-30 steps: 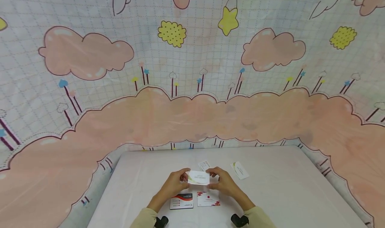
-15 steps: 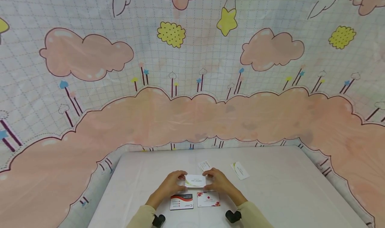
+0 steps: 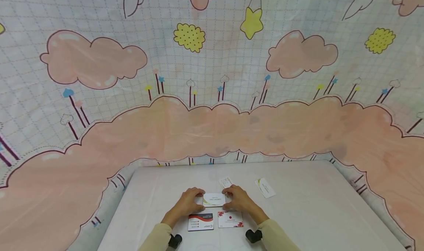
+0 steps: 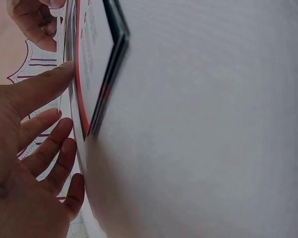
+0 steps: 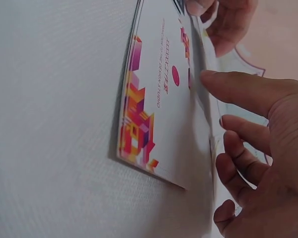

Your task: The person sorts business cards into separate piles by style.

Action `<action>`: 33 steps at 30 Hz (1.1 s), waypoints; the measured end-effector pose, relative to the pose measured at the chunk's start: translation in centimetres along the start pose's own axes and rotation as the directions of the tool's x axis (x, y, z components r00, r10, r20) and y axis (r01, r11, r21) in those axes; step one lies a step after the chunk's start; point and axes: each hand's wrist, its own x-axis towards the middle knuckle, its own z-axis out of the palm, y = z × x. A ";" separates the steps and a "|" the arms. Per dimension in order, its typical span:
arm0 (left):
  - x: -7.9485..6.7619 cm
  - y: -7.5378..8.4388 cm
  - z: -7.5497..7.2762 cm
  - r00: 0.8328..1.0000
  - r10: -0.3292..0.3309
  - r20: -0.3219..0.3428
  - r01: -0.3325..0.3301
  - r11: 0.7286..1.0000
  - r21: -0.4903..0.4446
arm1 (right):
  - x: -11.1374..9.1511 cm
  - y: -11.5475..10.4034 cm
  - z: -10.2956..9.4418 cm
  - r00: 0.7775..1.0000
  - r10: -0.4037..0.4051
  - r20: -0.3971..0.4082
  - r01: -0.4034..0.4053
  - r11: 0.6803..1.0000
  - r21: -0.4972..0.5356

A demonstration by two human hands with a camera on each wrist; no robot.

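A white business card (image 3: 214, 199) with a green curve at its corner lies between both hands, behind two other piles of cards. My left hand (image 3: 189, 202) pinches its left end between thumb and fingertips. On the opposite end, my right hand (image 3: 241, 200) grips in the same way. Just in front, a pile of cards with a black and red design (image 3: 200, 222) lies near the left thumb. Beside it, below the right thumb, is a pile of white cards with red and purple corner patterns (image 5: 161, 99).
Past the right fingers a white card (image 3: 226, 182) lies partly hidden on the white-covered table (image 3: 314, 214). Another green-marked card (image 3: 265, 188) lies at an angle further right. A cartoon-printed curtain (image 3: 212, 129) hangs behind the table.
Both hands have moved the business card a little toward the front and to the left, down close to the table. The other cards have stayed where they were.
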 end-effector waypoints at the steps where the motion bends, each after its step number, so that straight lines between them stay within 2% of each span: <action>1: 0.0 0.0 0.0 1.000 -0.004 0.000 0.004 1.000 0.002 | 0.0 0.0 0.0 1.000 0.002 0.000 -0.002 1.000 -0.005; 12: 0.0 0.0 -0.1 0.999 -0.032 0.037 0.031 0.999 0.015 | -0.1 -0.1 0.2 1.000 0.016 0.010 -0.015 0.999 -0.045; 19: -0.2 -0.1 -0.2 0.999 -0.036 0.039 0.036 0.999 0.011 | -0.3 -0.1 0.2 1.000 0.001 -0.006 -0.002 1.000 -0.027; 23: -0.4 -0.1 -0.2 0.999 -0.035 0.021 0.035 0.999 -0.013 | -0.8 0.2 0.0 0.999 -0.019 -0.035 0.019 1.000 -0.003; 33: -0.9 1.1 -1.6 0.995 0.056 -0.082 -0.059 0.997 -0.039 | -2.7 1.0 -1.9 0.982 -0.106 -0.156 0.123 0.987 0.104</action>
